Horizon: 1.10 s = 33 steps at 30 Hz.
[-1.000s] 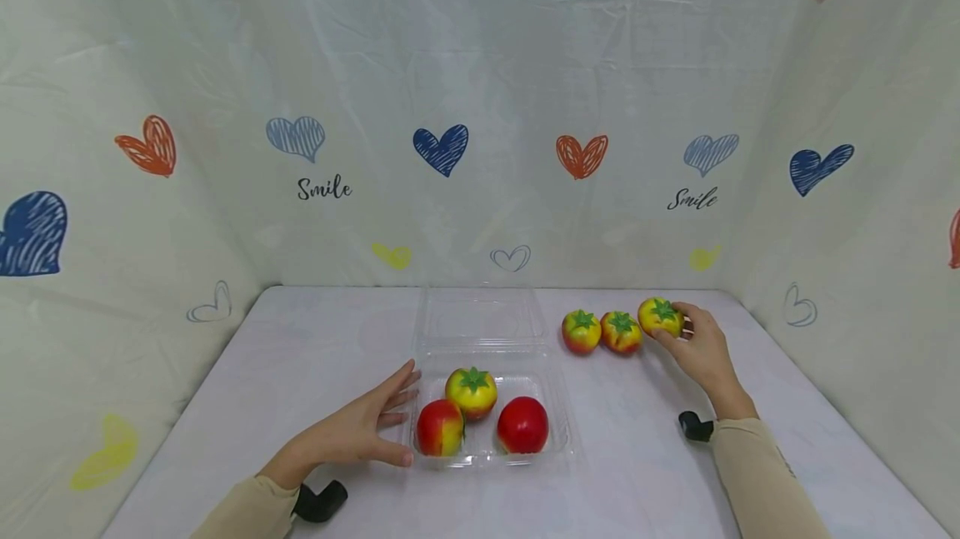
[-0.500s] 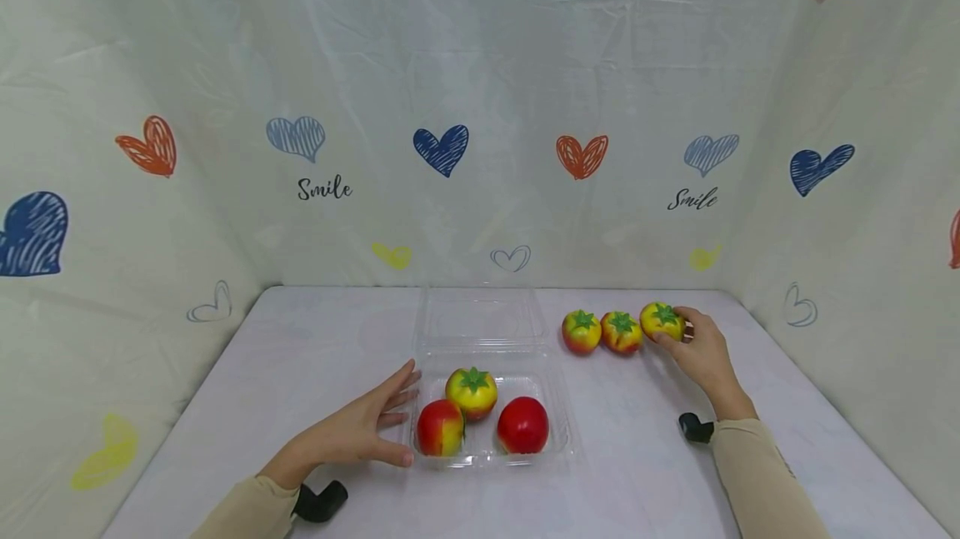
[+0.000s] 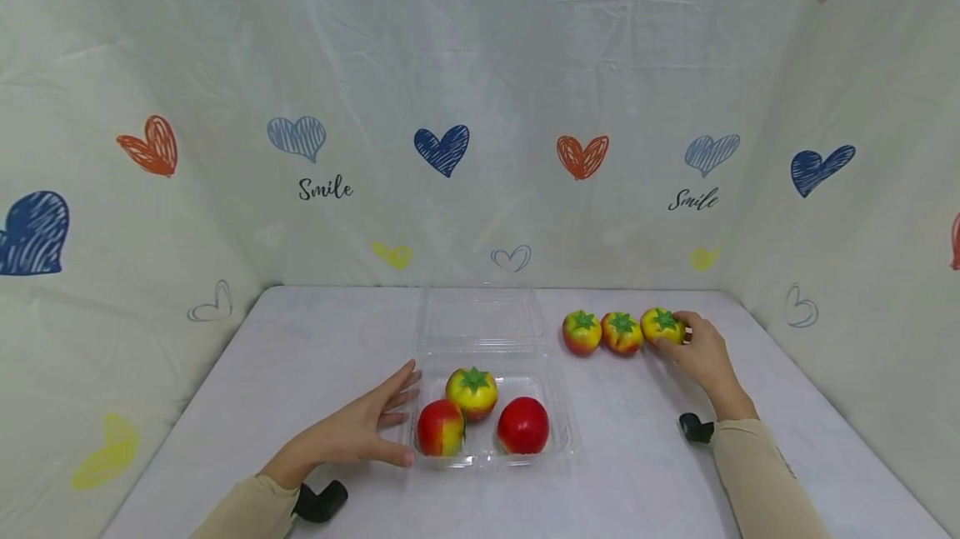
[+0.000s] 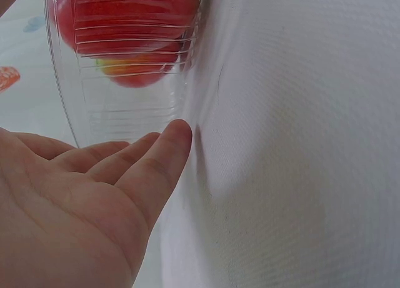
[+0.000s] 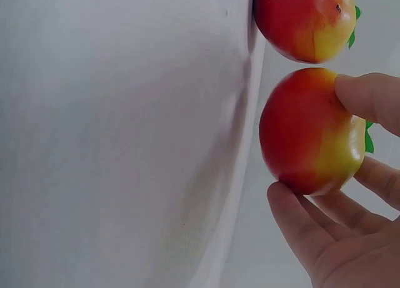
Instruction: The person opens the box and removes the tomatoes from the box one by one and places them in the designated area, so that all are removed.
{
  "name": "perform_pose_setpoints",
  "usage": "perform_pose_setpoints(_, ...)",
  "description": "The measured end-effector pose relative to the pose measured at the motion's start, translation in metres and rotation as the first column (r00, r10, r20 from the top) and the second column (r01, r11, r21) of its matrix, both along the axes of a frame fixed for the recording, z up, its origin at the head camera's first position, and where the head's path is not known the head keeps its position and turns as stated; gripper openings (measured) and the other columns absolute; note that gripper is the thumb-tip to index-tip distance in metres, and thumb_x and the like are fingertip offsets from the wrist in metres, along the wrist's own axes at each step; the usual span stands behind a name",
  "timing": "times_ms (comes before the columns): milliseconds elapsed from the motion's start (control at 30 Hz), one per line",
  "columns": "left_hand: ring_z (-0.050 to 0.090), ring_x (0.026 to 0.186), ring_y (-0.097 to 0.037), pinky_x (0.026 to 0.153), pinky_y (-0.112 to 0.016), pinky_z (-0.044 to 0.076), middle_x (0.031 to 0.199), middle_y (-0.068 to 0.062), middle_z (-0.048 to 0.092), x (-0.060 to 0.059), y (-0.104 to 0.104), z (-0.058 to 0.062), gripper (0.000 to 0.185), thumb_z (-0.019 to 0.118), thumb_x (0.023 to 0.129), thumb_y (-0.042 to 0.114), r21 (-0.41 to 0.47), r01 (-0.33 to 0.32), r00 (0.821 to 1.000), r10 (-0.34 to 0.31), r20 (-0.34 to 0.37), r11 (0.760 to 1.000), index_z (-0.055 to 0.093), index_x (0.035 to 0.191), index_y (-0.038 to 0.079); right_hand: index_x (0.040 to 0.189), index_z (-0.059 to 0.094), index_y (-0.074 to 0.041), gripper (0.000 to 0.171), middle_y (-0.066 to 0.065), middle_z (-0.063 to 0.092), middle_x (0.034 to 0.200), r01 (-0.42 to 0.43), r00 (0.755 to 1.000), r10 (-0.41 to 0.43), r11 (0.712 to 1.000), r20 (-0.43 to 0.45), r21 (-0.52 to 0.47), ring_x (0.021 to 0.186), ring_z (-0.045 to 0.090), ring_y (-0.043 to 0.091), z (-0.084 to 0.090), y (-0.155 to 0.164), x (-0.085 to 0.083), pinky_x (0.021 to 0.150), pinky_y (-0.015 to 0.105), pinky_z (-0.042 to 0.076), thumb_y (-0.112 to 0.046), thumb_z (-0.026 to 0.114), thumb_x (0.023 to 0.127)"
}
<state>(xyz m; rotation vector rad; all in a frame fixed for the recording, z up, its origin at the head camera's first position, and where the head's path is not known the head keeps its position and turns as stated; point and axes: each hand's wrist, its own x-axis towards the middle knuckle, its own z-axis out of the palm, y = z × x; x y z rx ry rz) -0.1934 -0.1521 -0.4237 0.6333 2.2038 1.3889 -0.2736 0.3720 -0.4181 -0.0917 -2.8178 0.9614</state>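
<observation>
Light is bright, even and soft throughout, with only faint shadows under the fruit and hands on the table (image 3: 300, 356). The head view is sharp at centre but bends at the edges (the backdrop (image 3: 480, 64) bows outward like a fisheye). The clear box (image 3: 480, 322) shows pale glare on its lid. Both wrist views are close and slightly soft: the palm (image 4: 56, 225) blurs at the frame's bottom, and the held fruit (image 5: 306, 132) has mild sheen.

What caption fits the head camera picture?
Right hand grips a toy tomato; left hand rests against a clear box.
</observation>
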Motion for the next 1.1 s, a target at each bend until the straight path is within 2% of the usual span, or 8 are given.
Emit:
perform_pose_setpoints(167, 0.035, 0.135, -0.040, 0.103, -0.045, 0.041, 0.157, -0.019, 0.014, 0.0002, -0.0001, 0.0005, 0.113, 0.080, 0.077, 0.030, 0.002, 0.002, 1.000, -0.003, 0.011, 1.000, 0.001, 0.154, 0.011, 0.138, 0.034, 0.010, 0.067, 0.036, 0.037, 0.134, -0.014, 0.999, 0.013, 1.000, 0.030, 0.010, 0.117, 0.042, 0.050, -0.0008, 0.0003, -0.0004, 0.097, 0.060, 0.041, -0.029, 0.064, 0.092)
perform_pose_setpoints(700, 0.037, 0.134, -0.039, 0.103, -0.044, 0.041, 0.157, -0.018, 0.014, -0.0013, -0.0014, 0.0010, 0.112, 0.080, 0.078, 0.028, -0.008, 0.017, 0.999, -0.017, -0.028, 1.000, 0.000, 0.154, 0.012, 0.139, 0.032, 0.009, 0.069, 0.036, 0.034, 0.137, -0.004, 0.997, 0.003, 1.000, 0.080, 0.018, 0.118, 0.041, 0.050, -0.0037, 0.0010, -0.0048, 0.099, 0.062, 0.039, -0.031, 0.063, 0.093)
perform_pose_setpoints(1100, 0.038, 0.133, -0.040, 0.103, -0.045, 0.041, 0.157, -0.018, 0.014, 0.0005, -0.0010, 0.0020, 0.112, 0.081, 0.077, 0.028, -0.003, 0.008, 1.000, -0.008, -0.001, 1.000, 0.000, 0.154, 0.011, 0.139, 0.032, 0.010, 0.068, 0.036, 0.035, 0.137, -0.015, 0.996, 0.013, 1.000, 0.087, 0.019, 0.119, 0.041, 0.050, -0.0050, 0.0018, -0.0030, 0.099, 0.062, 0.038, -0.030, 0.063, 0.093)
